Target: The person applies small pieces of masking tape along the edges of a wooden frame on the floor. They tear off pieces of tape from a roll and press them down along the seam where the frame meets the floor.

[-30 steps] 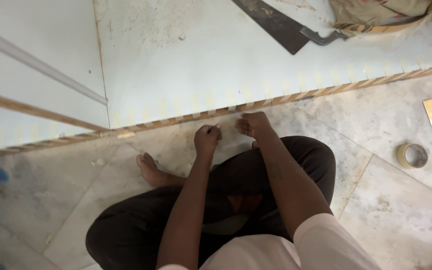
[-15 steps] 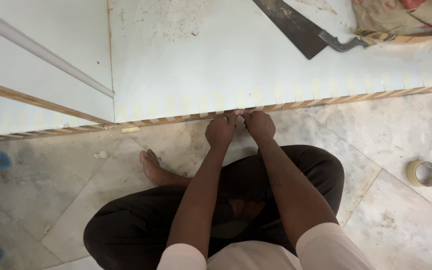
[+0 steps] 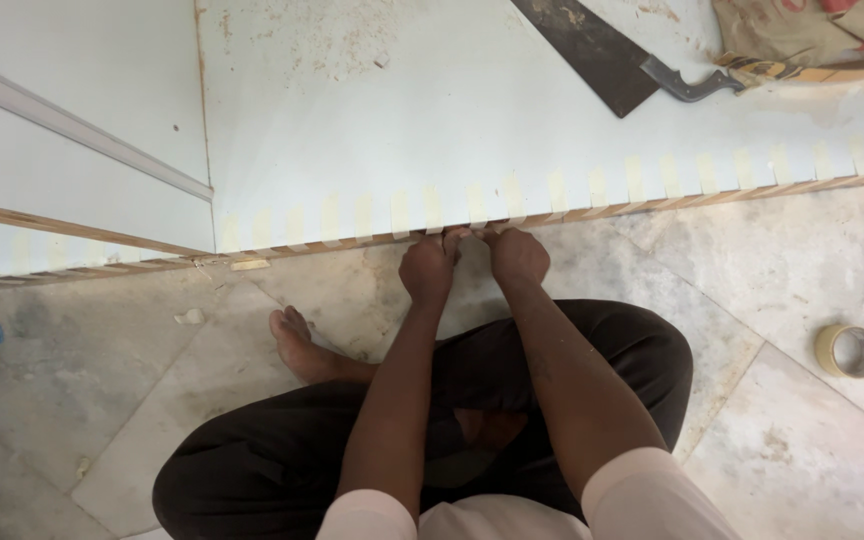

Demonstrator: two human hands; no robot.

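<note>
Closely paired, left hand (image 3: 427,268) and right hand (image 3: 517,255) pinched shut on thin wood edging strip (image 3: 592,210) along pale board (image 3: 432,130); strip judged light, flexible, best gripped edgewise.

Colours and patterns, head view.
Board (image 3: 512,120): pale blue-white; its edge strip (image 3: 652,203) light brown wood, crossed by evenly spaced cream tape pieces (image 3: 635,180). Floor (image 3: 82,390): mottled grey-beige marble. Trousers (image 3: 282,460): black. Sleeves (image 3: 642,495): pale pink. Saw (image 3: 592,50): dark grey blade, black handle. Tape roll (image 3: 848,350): tan.
</note>
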